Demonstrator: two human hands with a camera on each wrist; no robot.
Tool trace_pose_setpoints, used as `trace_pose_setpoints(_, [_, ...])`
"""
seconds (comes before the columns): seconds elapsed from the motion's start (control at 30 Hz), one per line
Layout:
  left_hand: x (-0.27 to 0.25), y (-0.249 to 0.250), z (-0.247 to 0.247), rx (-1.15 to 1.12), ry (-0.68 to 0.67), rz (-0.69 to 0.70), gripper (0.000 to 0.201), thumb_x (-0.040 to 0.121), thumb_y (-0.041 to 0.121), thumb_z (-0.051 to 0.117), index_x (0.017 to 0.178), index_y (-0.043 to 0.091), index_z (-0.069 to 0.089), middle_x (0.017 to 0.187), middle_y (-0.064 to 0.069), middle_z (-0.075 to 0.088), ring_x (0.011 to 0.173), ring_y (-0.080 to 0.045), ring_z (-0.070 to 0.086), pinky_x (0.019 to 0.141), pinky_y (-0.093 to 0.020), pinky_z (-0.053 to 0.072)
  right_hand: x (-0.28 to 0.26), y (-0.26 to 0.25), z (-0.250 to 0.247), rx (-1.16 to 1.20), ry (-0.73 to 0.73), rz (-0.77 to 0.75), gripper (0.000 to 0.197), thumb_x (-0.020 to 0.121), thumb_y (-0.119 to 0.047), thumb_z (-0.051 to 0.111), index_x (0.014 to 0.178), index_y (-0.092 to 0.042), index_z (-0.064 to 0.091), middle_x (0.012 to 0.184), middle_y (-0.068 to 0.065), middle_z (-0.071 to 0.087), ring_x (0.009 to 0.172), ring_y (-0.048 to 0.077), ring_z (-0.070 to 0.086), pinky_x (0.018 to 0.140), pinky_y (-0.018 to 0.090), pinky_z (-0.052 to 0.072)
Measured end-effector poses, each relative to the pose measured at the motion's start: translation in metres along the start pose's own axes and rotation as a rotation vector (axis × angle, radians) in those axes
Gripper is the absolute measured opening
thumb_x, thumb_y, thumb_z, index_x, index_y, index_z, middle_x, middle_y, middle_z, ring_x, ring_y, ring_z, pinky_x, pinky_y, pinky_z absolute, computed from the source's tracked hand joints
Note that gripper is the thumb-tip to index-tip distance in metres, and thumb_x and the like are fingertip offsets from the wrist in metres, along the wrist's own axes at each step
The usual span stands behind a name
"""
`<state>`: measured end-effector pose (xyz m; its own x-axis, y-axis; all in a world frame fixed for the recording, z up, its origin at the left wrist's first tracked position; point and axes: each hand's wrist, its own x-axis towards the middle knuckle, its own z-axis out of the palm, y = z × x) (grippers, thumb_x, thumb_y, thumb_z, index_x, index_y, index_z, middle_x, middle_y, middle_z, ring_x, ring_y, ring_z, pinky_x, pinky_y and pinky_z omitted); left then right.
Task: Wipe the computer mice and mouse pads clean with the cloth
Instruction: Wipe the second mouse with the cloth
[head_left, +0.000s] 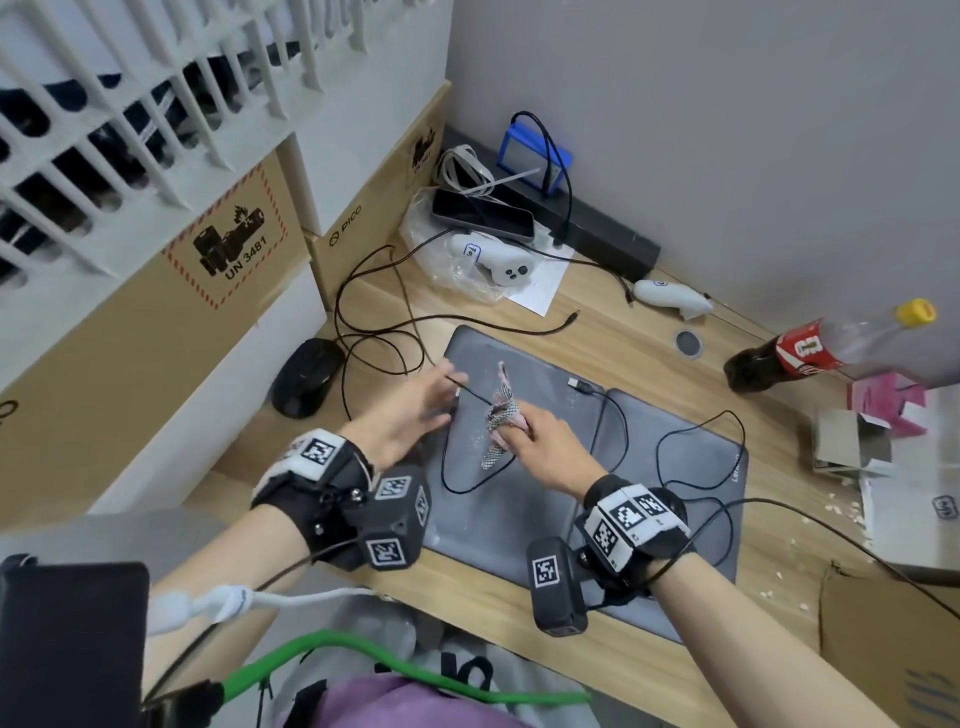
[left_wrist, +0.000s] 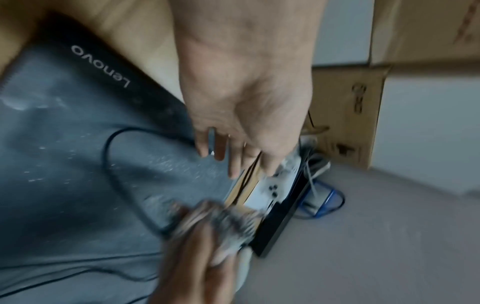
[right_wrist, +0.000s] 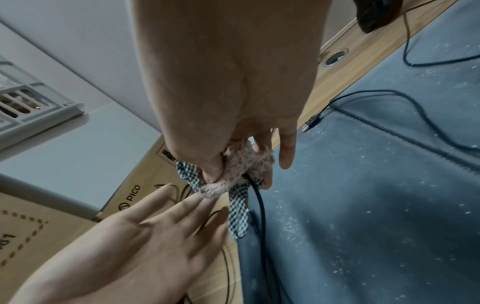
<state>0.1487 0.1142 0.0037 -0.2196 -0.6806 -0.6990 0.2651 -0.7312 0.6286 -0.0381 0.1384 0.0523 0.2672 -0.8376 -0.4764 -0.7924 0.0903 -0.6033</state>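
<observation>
Cloth (right_wrist: 240, 170) sits bunched in my right hand (head_left: 545, 447), pinched tight against the dusty grey mouse pad (head_left: 675, 441) for scrubbing, while my left hand (head_left: 410, 410), fingers spread and empty, hovers beside it.

wooden desk (head_left: 597, 332), mouse pads (head_left: 675, 457), mouse (head_left: 306, 376)

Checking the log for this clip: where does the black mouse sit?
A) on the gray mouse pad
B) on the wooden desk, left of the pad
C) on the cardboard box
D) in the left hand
B: the black mouse rests on the bare wooden desk, left of the gray mouse pad.
</observation>
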Motion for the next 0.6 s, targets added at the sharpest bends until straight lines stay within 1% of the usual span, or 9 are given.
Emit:
trace_pose_setpoints(0.1, [-0.007, -0.009, 0.022, 0.090, -0.068, -0.059, 0.028, 0.103, 0.037, 0.047, 0.105, 0.019, 0.067, 0.099, 0.003, 0.067, 0.091, -0.010, 0.057, 0.082, -0.026, 0.042, 0.004, -0.008, 0.003, 0.011, 0.008, -0.041, 0.009, 0.095, -0.017, 0.048, 0.090, -0.022, 0.053, 0.082, 0.000, 0.062, 0.076, 0.022, 0.054, 0.067, 0.026, 0.033])
trace_pose_setpoints(0.2, [-0.012, -0.004, 0.027, 0.097, -0.029, 0.023, 0.036, 0.107, 0.031, 0.038, 0.089, 0.019, 0.067, 0.082, 0.007, 0.069, 0.073, -0.006, 0.057, 0.068, -0.018, 0.043, 0.007, -0.014, 0.007, 0.004, -0.006, -0.052, 0.010, 0.095, -0.019, 0.048, 0.098, -0.017, 0.058, 0.090, 0.003, 0.067, 0.083, 0.027, 0.058, 0.072, 0.030, 0.042])
trace_pose_setpoints(0.27, [-0.013, 0.005, 0.022, 0.079, 0.045, 0.095, 0.038, 0.107, 0.031, 0.035, 0.096, 0.022, 0.070, 0.092, 0.010, 0.073, 0.087, -0.005, 0.063, 0.076, -0.020, 0.047, 0.008, -0.016, 0.007, -0.005, -0.012, -0.057, 0.008, 0.095, -0.020, 0.048, 0.095, -0.019, 0.056, 0.091, 0.004, 0.068, 0.086, 0.029, 0.059, 0.074, 0.032, 0.044])
trace_pose_setpoints(0.33, [-0.011, 0.016, 0.010, 0.038, 0.127, 0.127, 0.034, 0.106, 0.032, 0.035, 0.104, 0.024, 0.068, 0.108, 0.010, 0.070, 0.106, -0.012, 0.058, 0.086, -0.028, 0.046, 0.006, -0.014, 0.003, -0.016, -0.013, -0.044, 0.008, 0.094, -0.018, 0.048, 0.090, -0.020, 0.053, 0.088, 0.003, 0.066, 0.085, 0.030, 0.059, 0.071, 0.031, 0.041])
trace_pose_setpoints(0.37, [-0.010, 0.020, 0.000, 0.029, 0.174, 0.130, 0.034, 0.106, 0.033, 0.034, 0.105, 0.024, 0.067, 0.113, 0.010, 0.068, 0.109, -0.014, 0.056, 0.085, -0.029, 0.046, 0.004, -0.010, 0.000, -0.026, -0.013, -0.028, 0.008, 0.094, -0.018, 0.048, 0.090, -0.016, 0.054, 0.086, 0.004, 0.065, 0.084, 0.031, 0.059, 0.070, 0.031, 0.040])
trace_pose_setpoints(0.43, [-0.006, 0.025, -0.023, -0.008, 0.271, 0.138, 0.035, 0.107, 0.035, 0.033, 0.103, 0.026, 0.067, 0.119, 0.008, 0.066, 0.107, -0.015, 0.059, 0.084, -0.030, 0.050, -0.001, -0.001, -0.006, -0.064, -0.008, 0.009, 0.010, 0.093, -0.018, 0.049, 0.090, -0.010, 0.055, 0.083, 0.006, 0.065, 0.082, 0.032, 0.058, 0.071, 0.033, 0.041])
trace_pose_setpoints(0.5, [-0.003, 0.027, -0.043, -0.083, 0.355, 0.127, 0.035, 0.107, 0.036, 0.034, 0.104, 0.025, 0.067, 0.113, 0.007, 0.069, 0.095, -0.017, 0.066, 0.095, -0.039, 0.052, -0.004, 0.010, -0.009, -0.089, 0.004, 0.043, 0.011, 0.092, -0.018, 0.049, 0.090, -0.011, 0.056, 0.084, 0.007, 0.066, 0.083, 0.032, 0.059, 0.075, 0.034, 0.044])
trace_pose_setpoints(0.53, [-0.001, 0.026, -0.051, -0.097, 0.361, 0.119, 0.034, 0.107, 0.036, 0.034, 0.105, 0.024, 0.065, 0.109, 0.007, 0.068, 0.090, -0.017, 0.067, 0.100, -0.042, 0.050, -0.005, 0.013, -0.008, -0.086, 0.004, 0.053, 0.011, 0.092, -0.018, 0.049, 0.090, -0.011, 0.057, 0.086, 0.008, 0.067, 0.083, 0.031, 0.059, 0.075, 0.034, 0.044])
trace_pose_setpoints(0.6, [-0.001, 0.019, -0.052, -0.134, 0.287, 0.080, 0.033, 0.106, 0.042, 0.036, 0.103, 0.023, 0.063, 0.107, 0.005, 0.064, 0.093, -0.017, 0.063, 0.104, -0.041, 0.046, -0.006, 0.017, -0.005, -0.069, 0.004, 0.071, 0.011, 0.093, -0.018, 0.049, 0.090, -0.012, 0.058, 0.088, 0.008, 0.068, 0.084, 0.030, 0.059, 0.074, 0.032, 0.043])
